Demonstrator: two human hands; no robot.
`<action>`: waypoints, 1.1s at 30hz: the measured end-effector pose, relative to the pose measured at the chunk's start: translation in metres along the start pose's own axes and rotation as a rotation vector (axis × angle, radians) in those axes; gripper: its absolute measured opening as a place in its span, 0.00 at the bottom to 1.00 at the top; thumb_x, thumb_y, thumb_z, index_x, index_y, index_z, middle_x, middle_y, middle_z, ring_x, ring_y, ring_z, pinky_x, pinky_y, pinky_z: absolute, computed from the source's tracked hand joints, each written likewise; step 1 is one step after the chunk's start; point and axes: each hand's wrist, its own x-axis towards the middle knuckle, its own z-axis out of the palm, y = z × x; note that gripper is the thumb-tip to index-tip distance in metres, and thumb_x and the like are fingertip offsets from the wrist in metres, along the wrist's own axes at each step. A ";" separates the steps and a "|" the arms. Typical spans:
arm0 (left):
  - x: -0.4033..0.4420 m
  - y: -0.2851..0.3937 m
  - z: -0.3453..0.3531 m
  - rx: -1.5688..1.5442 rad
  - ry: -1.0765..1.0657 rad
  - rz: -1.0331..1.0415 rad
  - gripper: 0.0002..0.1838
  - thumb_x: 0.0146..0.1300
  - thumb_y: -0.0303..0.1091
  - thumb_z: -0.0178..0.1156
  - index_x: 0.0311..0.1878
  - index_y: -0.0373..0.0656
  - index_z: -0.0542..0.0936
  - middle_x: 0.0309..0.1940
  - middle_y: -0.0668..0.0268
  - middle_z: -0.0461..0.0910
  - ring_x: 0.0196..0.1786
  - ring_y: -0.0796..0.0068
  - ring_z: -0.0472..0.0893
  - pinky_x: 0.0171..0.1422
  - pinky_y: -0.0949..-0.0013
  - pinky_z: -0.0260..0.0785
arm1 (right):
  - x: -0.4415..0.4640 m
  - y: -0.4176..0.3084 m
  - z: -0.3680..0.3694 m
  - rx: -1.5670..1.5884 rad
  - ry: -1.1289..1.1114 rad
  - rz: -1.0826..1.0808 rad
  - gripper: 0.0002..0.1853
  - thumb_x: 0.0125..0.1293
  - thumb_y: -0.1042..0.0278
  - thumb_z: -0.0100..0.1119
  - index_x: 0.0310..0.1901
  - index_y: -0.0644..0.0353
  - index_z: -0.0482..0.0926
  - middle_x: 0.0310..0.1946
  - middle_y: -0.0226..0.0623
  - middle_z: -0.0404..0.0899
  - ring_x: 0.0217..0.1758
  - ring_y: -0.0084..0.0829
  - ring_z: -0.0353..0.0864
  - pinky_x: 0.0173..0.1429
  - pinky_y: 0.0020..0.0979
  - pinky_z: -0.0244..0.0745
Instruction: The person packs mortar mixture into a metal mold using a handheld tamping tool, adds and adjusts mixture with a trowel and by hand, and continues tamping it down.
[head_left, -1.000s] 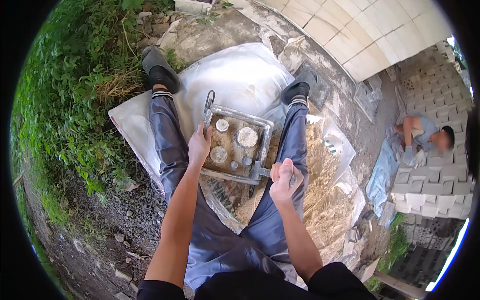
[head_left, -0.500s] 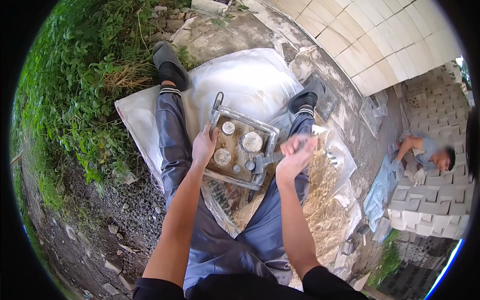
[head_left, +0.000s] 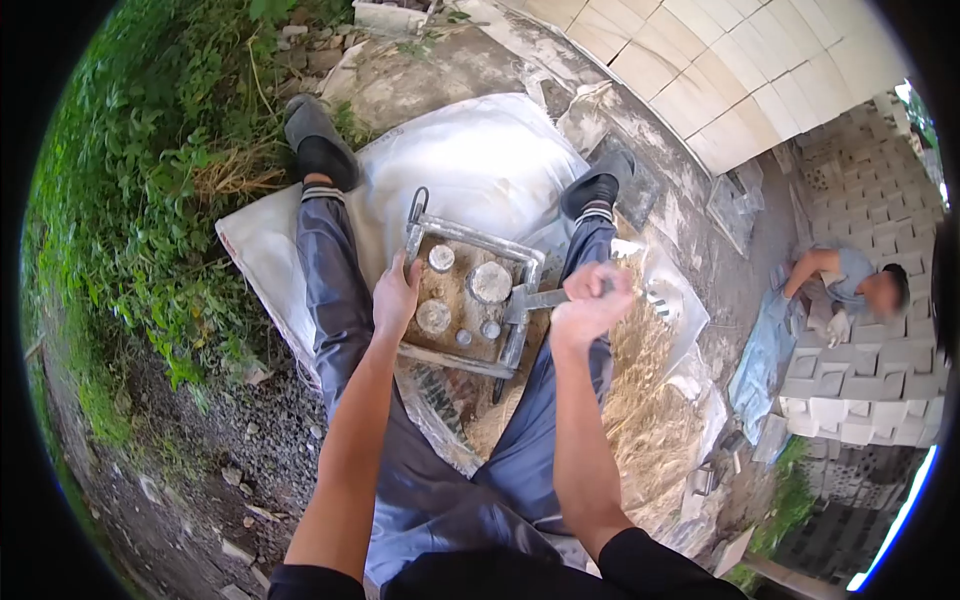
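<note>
A grey rectangular moulding frame (head_left: 449, 358) with loop handles sits between my legs. It holds sandy fill (head_left: 455, 285) and several round pale discs, the largest (head_left: 491, 283) near the right side. My left hand (head_left: 397, 295) grips the left rim, its fingertips partly hidden. Out to the right, my right hand (head_left: 598, 302) is closed round the handle of a hammer (head_left: 545, 299). The hammer's head lies over the right rim, beside the largest disc; whether it touches the rim I cannot tell.
Under the frame spreads a white sack sheet (head_left: 480, 140). Loose sand (head_left: 650, 390) is heaped at the right. Plants (head_left: 150, 230) and gravel (head_left: 260, 430) border the left. At far right, a person (head_left: 845, 285) works beside stacked pale blocks (head_left: 850, 380); a tiled wall (head_left: 720, 70) stands ahead.
The hammer head has moved away from me along the right rim, from near the small disc to beside the largest one. My left hand stays on the left rim; the whole view shifted slightly.
</note>
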 end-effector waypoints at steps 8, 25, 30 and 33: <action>0.004 0.004 -0.001 -0.023 -0.034 -0.053 0.26 0.68 0.49 0.49 0.57 0.35 0.70 0.39 0.40 0.78 0.45 0.40 0.76 0.49 0.49 0.68 | 0.030 0.024 0.018 0.057 -0.179 0.146 0.24 0.60 0.51 0.49 0.13 0.55 0.57 0.10 0.26 0.52 0.13 0.19 0.49 0.18 0.25 0.42; 0.008 -0.006 0.003 -0.167 -0.010 0.007 0.22 0.70 0.46 0.46 0.56 0.39 0.71 0.33 0.43 0.78 0.40 0.42 0.77 0.43 0.49 0.68 | 0.064 0.038 0.044 0.260 -0.902 0.339 0.32 0.61 0.42 0.50 0.10 0.57 0.54 0.09 0.25 0.48 0.11 0.21 0.46 0.18 0.28 0.38; 0.011 -0.003 0.001 -0.226 0.010 -0.005 0.21 0.72 0.47 0.41 0.44 0.37 0.73 0.30 0.42 0.75 0.39 0.37 0.73 0.39 0.47 0.64 | 0.071 0.033 0.077 0.165 -0.882 0.434 0.33 0.60 0.41 0.49 0.10 0.58 0.54 0.09 0.24 0.47 0.12 0.21 0.46 0.19 0.27 0.38; 0.016 -0.012 0.007 -0.242 0.007 -0.016 0.20 0.72 0.46 0.39 0.40 0.37 0.72 0.28 0.42 0.74 0.38 0.35 0.72 0.37 0.47 0.62 | 0.063 0.044 0.074 0.230 -0.950 0.320 0.34 0.59 0.39 0.51 0.10 0.58 0.53 0.09 0.24 0.46 0.12 0.20 0.45 0.19 0.27 0.37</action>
